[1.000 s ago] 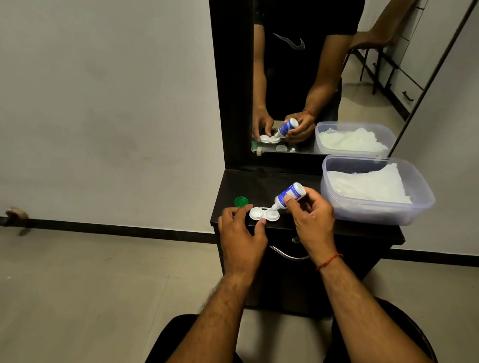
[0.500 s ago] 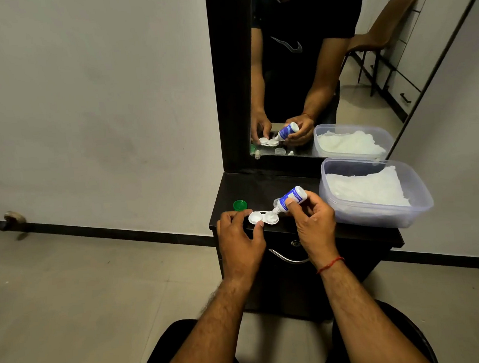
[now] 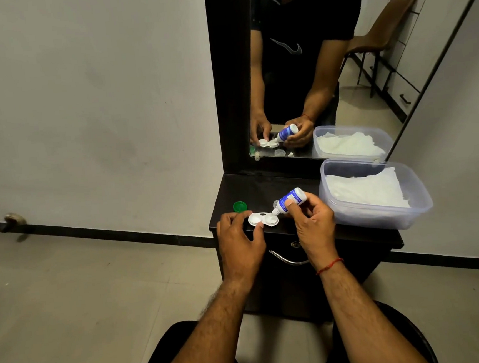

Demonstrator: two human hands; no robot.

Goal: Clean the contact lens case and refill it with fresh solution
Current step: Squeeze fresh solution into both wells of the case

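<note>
Both hands sit as before — left hand (image 3: 239, 240) pinching the lens case (image 3: 262, 219) on the dresser top (image 3: 250, 189), case lying left-right; right hand (image 3: 311, 221) gripping the solution bottle (image 3: 290, 199), nozzle now lower, tilted down-left into the right well.

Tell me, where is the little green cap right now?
The green cap lies on the dark dresser top near its front left corner, just beyond the left hand and left of the white lens case.
</note>
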